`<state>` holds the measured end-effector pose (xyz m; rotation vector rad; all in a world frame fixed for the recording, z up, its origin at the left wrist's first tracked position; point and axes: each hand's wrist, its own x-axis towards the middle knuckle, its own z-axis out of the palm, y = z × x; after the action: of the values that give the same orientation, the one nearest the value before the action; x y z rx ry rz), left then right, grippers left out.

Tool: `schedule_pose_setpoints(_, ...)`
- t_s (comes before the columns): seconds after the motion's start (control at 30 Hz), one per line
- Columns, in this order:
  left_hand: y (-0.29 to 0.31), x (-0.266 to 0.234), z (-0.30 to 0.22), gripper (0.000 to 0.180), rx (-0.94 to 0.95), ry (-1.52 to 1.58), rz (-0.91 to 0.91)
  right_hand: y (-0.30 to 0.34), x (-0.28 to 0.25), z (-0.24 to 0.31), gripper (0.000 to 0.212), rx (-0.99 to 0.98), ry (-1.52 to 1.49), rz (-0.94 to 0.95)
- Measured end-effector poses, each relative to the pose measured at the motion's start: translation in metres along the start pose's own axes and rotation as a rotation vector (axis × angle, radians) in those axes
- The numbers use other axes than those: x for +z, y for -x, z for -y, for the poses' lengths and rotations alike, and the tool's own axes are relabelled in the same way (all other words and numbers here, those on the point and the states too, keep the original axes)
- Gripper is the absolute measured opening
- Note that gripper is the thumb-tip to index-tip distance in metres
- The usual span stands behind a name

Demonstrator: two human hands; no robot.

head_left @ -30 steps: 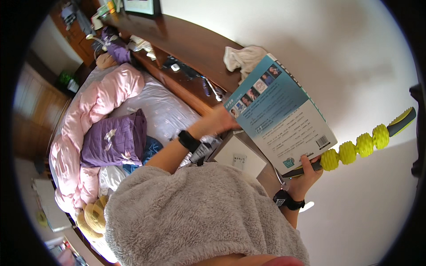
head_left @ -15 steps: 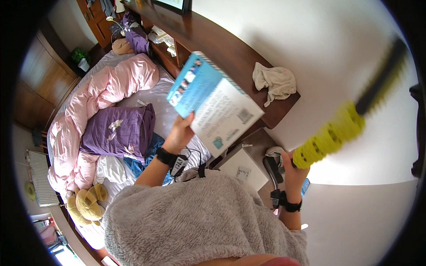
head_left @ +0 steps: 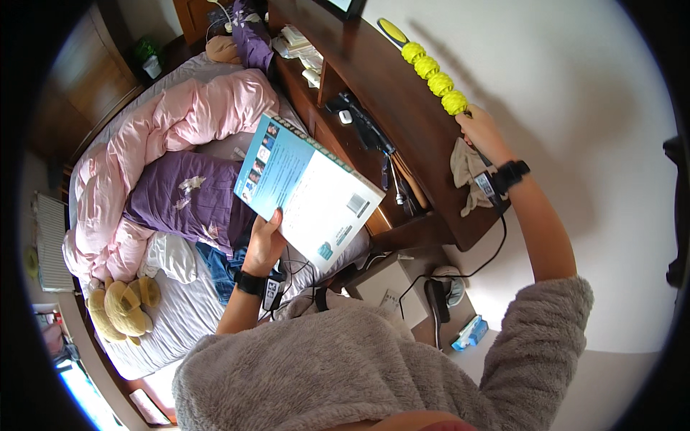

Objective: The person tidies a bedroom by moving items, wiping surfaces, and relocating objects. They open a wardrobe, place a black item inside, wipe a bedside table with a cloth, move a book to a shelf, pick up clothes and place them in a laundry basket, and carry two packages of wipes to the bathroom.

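My left hand (head_left: 264, 246) grips the lower left edge of a book (head_left: 309, 194), its thumb lying on the blue-and-white cover. The book is tilted above the bed, with a barcode in one corner. Out over the dark wooden headboard shelf, my right hand (head_left: 486, 133) is closed round one handle of a massage roller stick (head_left: 433, 74). Several knobbly yellow rollers sit along it, and its far handle is black and yellow. Below that hand, a crumpled cream cloth (head_left: 471, 172) lies on the shelf's end.
The wooden shelf (head_left: 402, 136) has open compartments with papers (head_left: 300, 52) and dark items. On the bed lie a pink quilt (head_left: 194, 108), a purple pillow (head_left: 187, 194) and a plush toy (head_left: 122, 309). A bedside table (head_left: 424, 273) bears a white box (head_left: 381, 287) and a tissue pack (head_left: 471, 332).
My right hand has swung up and away with the roller stick, from beside the bedside table to over the shelf. The book has shifted slightly left and down in view.
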<state>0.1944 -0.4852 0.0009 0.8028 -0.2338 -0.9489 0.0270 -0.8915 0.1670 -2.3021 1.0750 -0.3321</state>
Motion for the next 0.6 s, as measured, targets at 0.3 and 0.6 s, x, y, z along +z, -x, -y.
schedule_pose_setpoints(0.3,-0.001,-0.038,-0.001,0.061,-0.016,-0.027,-0.157,-0.122,0.044,-0.07,0.037,-0.077,0.327,0.026)
schedule_pose_setpoints(0.6,-0.007,-0.052,0.002,0.054,-0.012,0.04,-0.191,-0.135,0.06,-0.102,0.034,-0.132,0.524,-0.076)
